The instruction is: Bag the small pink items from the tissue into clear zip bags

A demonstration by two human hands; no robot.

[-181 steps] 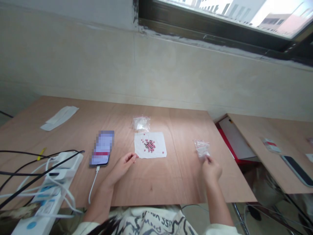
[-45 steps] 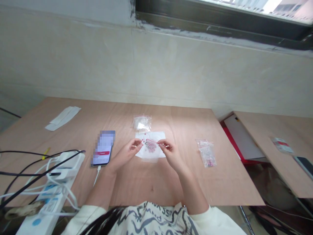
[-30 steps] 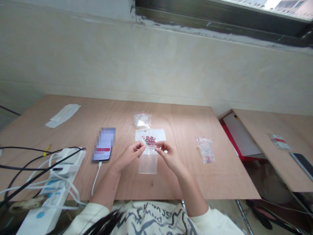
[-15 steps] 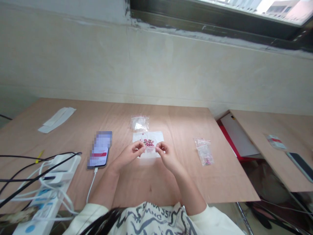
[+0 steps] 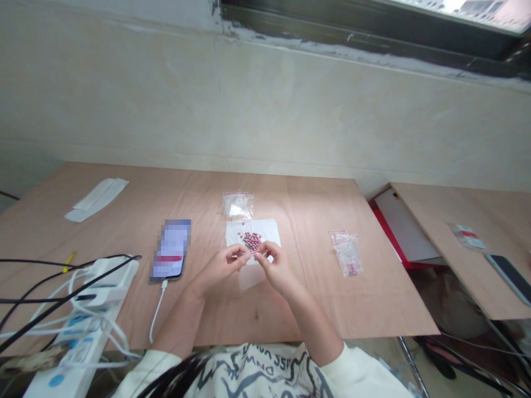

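Small pink and dark beads [image 5: 251, 240] lie in a loose pile on a sheet of white paper [image 5: 271, 228]. Just in front of the pile, my left hand [image 5: 227, 264] and my right hand [image 5: 277, 266] meet with thumbs and forefingers pinched. Between them hangs a small clear plastic bag [image 5: 250, 277], its lower part over the near edge of the paper. My fingertips cover the bag's top edge. Whether anything is inside the bag I cannot tell.
A clear zip bag [image 5: 238, 205] lies behind the paper, and another with pink pieces [image 5: 347, 255] to the right. On the left are a charging phone [image 5: 171, 251], a white power strip [image 5: 105, 287] with tangled cables and folded white paper [image 5: 97, 200]. A second table [image 5: 456, 210] stands right.
My hands have drawn closer together, the right one moving left. The bag between them now hangs lower, toward me, and more of the beads shows.
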